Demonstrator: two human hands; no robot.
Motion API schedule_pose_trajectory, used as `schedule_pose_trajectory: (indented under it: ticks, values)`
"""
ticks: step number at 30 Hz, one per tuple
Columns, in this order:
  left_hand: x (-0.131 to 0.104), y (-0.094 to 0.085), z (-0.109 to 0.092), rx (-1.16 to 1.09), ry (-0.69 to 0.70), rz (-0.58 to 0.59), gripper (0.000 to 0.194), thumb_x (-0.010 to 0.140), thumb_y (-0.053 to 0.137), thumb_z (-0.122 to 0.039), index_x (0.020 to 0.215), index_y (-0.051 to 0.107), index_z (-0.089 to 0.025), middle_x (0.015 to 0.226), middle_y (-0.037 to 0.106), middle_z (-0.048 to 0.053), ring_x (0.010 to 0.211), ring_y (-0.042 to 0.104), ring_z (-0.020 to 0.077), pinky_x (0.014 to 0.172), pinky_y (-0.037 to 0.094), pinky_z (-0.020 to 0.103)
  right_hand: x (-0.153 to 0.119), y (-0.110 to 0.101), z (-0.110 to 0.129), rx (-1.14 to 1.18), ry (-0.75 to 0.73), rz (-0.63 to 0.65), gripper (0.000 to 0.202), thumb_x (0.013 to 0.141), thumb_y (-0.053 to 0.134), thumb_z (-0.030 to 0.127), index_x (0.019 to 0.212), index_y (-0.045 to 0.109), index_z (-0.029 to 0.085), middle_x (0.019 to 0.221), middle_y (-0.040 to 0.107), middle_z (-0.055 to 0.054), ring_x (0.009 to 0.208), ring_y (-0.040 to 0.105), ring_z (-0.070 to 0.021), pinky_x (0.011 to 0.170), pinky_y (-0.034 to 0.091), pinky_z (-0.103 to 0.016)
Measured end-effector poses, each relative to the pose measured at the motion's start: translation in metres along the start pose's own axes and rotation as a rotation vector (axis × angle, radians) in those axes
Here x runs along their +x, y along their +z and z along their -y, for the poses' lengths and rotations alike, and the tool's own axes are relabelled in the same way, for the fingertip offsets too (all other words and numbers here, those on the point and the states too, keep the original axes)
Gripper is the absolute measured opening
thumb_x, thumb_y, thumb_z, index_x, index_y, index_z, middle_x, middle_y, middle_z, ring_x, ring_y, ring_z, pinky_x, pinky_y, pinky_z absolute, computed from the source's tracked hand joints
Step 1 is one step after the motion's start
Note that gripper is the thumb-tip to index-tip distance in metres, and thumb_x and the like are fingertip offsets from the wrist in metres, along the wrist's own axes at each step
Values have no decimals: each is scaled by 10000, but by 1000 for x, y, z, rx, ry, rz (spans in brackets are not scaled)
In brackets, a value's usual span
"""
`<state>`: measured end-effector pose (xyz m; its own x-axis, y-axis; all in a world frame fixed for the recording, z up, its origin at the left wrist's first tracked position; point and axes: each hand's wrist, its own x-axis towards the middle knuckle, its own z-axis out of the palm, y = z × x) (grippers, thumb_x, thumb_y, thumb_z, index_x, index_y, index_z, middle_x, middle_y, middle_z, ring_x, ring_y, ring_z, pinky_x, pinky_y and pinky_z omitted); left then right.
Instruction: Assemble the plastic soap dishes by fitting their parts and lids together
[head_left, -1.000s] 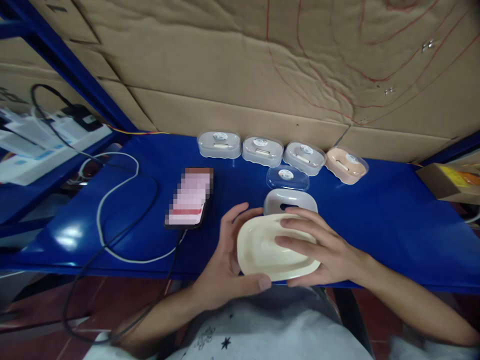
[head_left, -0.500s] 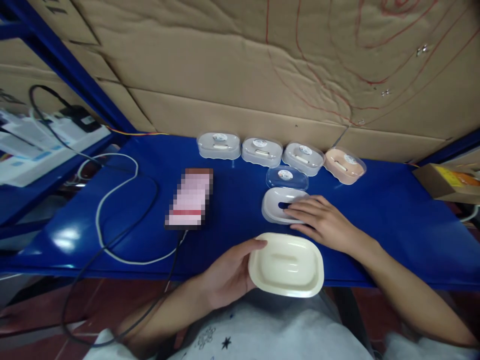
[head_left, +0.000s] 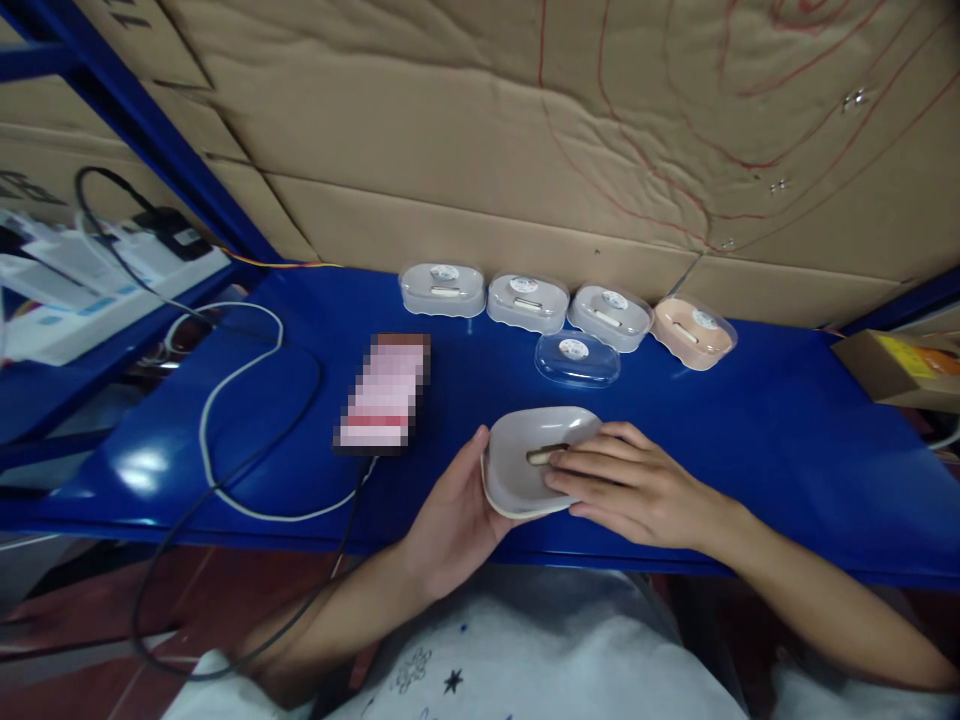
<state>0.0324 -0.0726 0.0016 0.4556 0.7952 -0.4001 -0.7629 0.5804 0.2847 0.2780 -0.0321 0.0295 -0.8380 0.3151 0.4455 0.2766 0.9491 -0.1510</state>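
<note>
Above the front edge of the table, my left hand (head_left: 454,520) grips an oval soap dish from its left side, thumb up at the rim. The grey upper tray (head_left: 514,440) of this dish now sits over the cream lower tray (head_left: 491,508), of which just a thin edge shows. My right hand (head_left: 637,487) is closed on the right side of the grey tray, its fingers reaching inside by the centre slot. Cream colour shows through part of that slot. A clear lid (head_left: 577,360) with a round sticker lies just beyond the dish.
At the back stand several lidded soap dishes, including a grey one (head_left: 442,290) and a peach one (head_left: 691,332). A pixelated phone (head_left: 385,393) with a cable lies left on the blue table (head_left: 465,370). A power strip (head_left: 112,305) is far left, a cardboard box (head_left: 892,370) right.
My right hand has brought the grey tray from the table toward me onto the cream tray. My left hand has raised the cream tray slightly away from my body.
</note>
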Motion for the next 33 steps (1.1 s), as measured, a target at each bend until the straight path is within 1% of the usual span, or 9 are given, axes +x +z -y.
schedule_pose_trajectory:
  ticks: [7, 11, 13, 15, 19, 23, 26, 28, 33]
  values:
    - [2, -1, 1, 34, 73, -52, 266, 1079, 601, -319, 1170, 776, -141, 1067, 828, 77, 930, 771, 189, 826, 645, 304, -4, 8, -6, 65, 21, 31, 573, 1064, 621, 437, 1576, 505, 207, 1455, 696, -115, 1360, 630, -258, 1154, 490, -465]
    - [2, -2, 2, 86, 65, -99, 241, 1057, 642, -340, 1164, 789, -182, 1104, 827, 50, 982, 767, 198, 832, 648, 309, -14, 8, -35, 77, 321, -107, 529, 1125, 448, 421, 1642, 396, 320, 1598, 571, -94, 1492, 518, -283, 1217, 433, -525]
    - [2, -1, 2, 109, 48, -113, 224, 1043, 667, -344, 1140, 796, -188, 1090, 828, 46, 982, 764, 197, 828, 644, 301, -20, 8, -55, -45, 502, -81, 574, 1120, 446, 409, 1673, 321, 316, 1680, 463, -118, 1564, 417, -328, 1256, 351, -601]
    - [2, -1, 3, 120, 34, -125, 207, 1026, 695, -347, 1114, 802, -194, 1066, 829, 42, 964, 760, 192, 809, 639, 285, -27, 10, -71, -143, 578, 5, 645, 1098, 495, 450, 1684, 280, 288, 1682, 441, -161, 1575, 382, -373, 1257, 298, -659]
    - [1, -1, 3, 131, 21, -135, 190, 991, 745, -346, 1111, 800, -209, 1067, 825, 28, 941, 754, 179, 776, 629, 262, -33, 16, -84, -179, 612, 42, 742, 986, 658, 600, 1615, 401, 302, 1514, 574, -166, 1455, 503, -404, 1196, 351, -665]
    - [0, -2, 3, 153, -5, -116, 221, 977, 765, -362, 1111, 793, -189, 1044, 820, 30, 912, 749, 174, 759, 624, 257, -30, 19, -79, -94, 674, 32, 714, 979, 668, 602, 1589, 439, 310, 1623, 462, -175, 1508, 450, -410, 1188, 371, -669]
    - [0, -2, 3, 141, -13, -91, 216, 1001, 737, -364, 1109, 788, -184, 1013, 821, 32, 898, 756, 176, 766, 621, 260, -26, 14, -71, 71, 654, -94, 594, 1009, 661, 525, 1538, 509, 305, 1572, 531, -153, 1468, 518, -355, 1195, 420, -607]
    - [1, -2, 2, 125, -19, -76, 235, 1037, 686, -369, 1122, 783, -173, 1002, 824, 43, 895, 765, 181, 782, 623, 270, -22, 7, -62, 206, 564, -170, 570, 1020, 656, 498, 1539, 517, 306, 1550, 556, -136, 1468, 522, -325, 1214, 426, -567]
    - [3, -2, 0, 69, -31, -15, 359, 1088, 580, -435, 1219, 760, -153, 1053, 833, 73, 935, 784, 191, 840, 623, 282, -12, -3, -26, 373, 285, -10, 715, 987, 700, 539, 1608, 458, 280, 1633, 466, -147, 1529, 452, -328, 1242, 426, -520]
